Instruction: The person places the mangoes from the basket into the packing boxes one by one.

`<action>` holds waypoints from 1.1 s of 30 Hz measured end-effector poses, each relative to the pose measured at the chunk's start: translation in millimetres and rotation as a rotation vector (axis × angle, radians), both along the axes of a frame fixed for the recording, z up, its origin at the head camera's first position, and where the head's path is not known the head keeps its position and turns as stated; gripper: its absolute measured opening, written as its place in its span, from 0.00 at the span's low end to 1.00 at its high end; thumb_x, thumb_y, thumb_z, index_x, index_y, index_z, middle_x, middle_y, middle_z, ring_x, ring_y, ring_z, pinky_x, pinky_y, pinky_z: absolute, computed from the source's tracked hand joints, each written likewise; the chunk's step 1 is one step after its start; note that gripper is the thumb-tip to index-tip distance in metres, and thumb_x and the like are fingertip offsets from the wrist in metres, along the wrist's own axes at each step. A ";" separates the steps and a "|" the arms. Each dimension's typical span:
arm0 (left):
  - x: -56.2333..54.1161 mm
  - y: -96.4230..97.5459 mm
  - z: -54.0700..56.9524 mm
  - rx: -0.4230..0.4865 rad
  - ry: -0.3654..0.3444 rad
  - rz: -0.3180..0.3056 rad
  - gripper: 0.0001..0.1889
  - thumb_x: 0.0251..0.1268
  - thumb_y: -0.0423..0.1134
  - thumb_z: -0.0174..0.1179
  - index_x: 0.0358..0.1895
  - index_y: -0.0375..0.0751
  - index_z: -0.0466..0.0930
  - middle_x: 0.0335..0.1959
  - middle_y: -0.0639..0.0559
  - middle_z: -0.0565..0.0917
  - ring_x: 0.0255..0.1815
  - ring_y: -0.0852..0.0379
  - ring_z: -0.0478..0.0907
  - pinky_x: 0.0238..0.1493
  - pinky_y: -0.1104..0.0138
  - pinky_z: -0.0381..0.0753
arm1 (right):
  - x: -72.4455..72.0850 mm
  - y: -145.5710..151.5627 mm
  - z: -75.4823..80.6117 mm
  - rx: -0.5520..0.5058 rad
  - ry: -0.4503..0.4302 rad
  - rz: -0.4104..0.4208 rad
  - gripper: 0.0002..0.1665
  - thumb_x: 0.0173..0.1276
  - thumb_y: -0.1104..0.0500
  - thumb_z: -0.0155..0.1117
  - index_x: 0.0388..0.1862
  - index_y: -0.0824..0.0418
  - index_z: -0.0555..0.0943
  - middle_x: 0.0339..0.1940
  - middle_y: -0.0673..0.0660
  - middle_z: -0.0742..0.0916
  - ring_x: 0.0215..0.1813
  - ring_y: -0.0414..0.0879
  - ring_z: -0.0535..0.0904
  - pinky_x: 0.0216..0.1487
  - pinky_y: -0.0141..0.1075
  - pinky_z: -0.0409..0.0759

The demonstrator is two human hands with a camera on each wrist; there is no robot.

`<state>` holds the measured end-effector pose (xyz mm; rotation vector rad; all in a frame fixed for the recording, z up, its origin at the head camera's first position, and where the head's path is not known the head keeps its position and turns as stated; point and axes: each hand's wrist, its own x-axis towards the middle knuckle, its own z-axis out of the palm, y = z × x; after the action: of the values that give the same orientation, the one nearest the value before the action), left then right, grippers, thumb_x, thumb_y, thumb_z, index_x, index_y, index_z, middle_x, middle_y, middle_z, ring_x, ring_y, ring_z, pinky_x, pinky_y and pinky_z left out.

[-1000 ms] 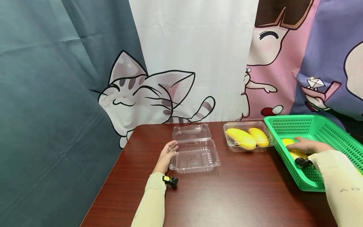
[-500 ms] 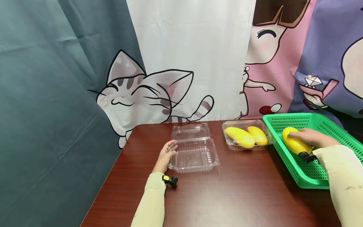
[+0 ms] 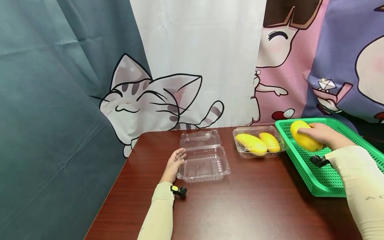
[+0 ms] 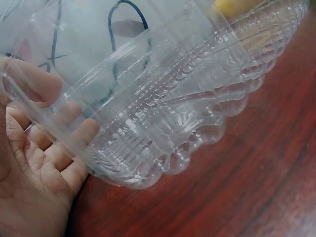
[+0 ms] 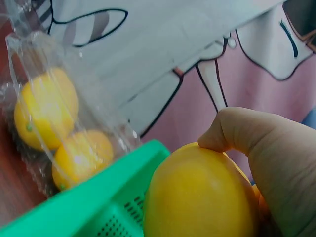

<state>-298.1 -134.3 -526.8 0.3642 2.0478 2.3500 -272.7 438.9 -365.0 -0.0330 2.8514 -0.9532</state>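
Note:
My right hand (image 3: 325, 135) holds a yellow mango (image 3: 304, 138) above the green basket (image 3: 315, 190), thumb on the near side and fingers mostly hidden. In the right wrist view the thumb presses on the upper side of the mango (image 5: 197, 197). At the left side of a clear plastic clamshell box (image 3: 204, 165), my left hand (image 3: 174, 165) rests with relaxed fingers against its wall. The box's lid (image 3: 200, 139) lies folded back behind it. Through the clear wall of the box (image 4: 163, 118), the left wrist view shows the thumb and fingertips.
A lidded clear box (image 3: 240, 151) with two mangoes (image 3: 252, 144) stands between the clamshell and the basket. All sit on a reddish-brown table (image 3: 240, 206). A printed curtain (image 3: 195, 50) hangs along the back edge.
My right hand has gripped the mango and lifted it from inside the basket to above it. The left hand stays beside the clamshell box. The head view has shifted slightly.

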 end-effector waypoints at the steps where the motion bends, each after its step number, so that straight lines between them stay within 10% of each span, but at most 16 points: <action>1: 2.3 0.6 3.7 0.000 0.001 -0.005 0.29 0.67 0.15 0.42 0.73 0.23 0.58 0.75 0.26 0.61 0.76 0.28 0.55 0.73 0.38 0.56 | -0.6 -2.8 2.1 0.017 0.021 0.002 0.37 0.77 0.41 0.49 0.56 0.78 0.68 0.26 0.57 0.81 0.26 0.49 0.79 0.28 0.44 0.81; 8: 15.9 3.0 19.8 -0.044 0.018 -0.003 0.28 0.67 0.17 0.45 0.72 0.22 0.59 0.74 0.26 0.63 0.75 0.28 0.57 0.72 0.44 0.63 | -5.4 -23.1 13.9 0.061 0.047 0.017 0.41 0.76 0.40 0.50 0.61 0.79 0.66 0.28 0.59 0.82 0.27 0.50 0.78 0.29 0.43 0.79; 17: 0.7 -1.3 -0.9 -0.071 0.009 0.014 0.26 0.75 0.21 0.44 0.74 0.25 0.58 0.74 0.28 0.63 0.76 0.31 0.59 0.74 0.46 0.62 | -15.9 -55.8 22.0 0.094 0.115 0.078 0.39 0.74 0.43 0.56 0.64 0.77 0.66 0.31 0.62 0.82 0.29 0.51 0.78 0.30 0.41 0.78; 33: -4.0 -1.6 -6.8 -0.080 -0.006 0.049 0.23 0.77 0.26 0.46 0.73 0.32 0.64 0.70 0.30 0.71 0.73 0.36 0.65 0.74 0.45 0.60 | -27.4 -122.0 21.8 0.086 0.156 0.160 0.45 0.71 0.43 0.60 0.70 0.77 0.64 0.46 0.70 0.83 0.39 0.55 0.80 0.40 0.45 0.78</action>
<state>-302.2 -135.9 -533.6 0.3089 2.1636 2.2841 -300.1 316.9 -343.2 -0.3355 2.9718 -0.8299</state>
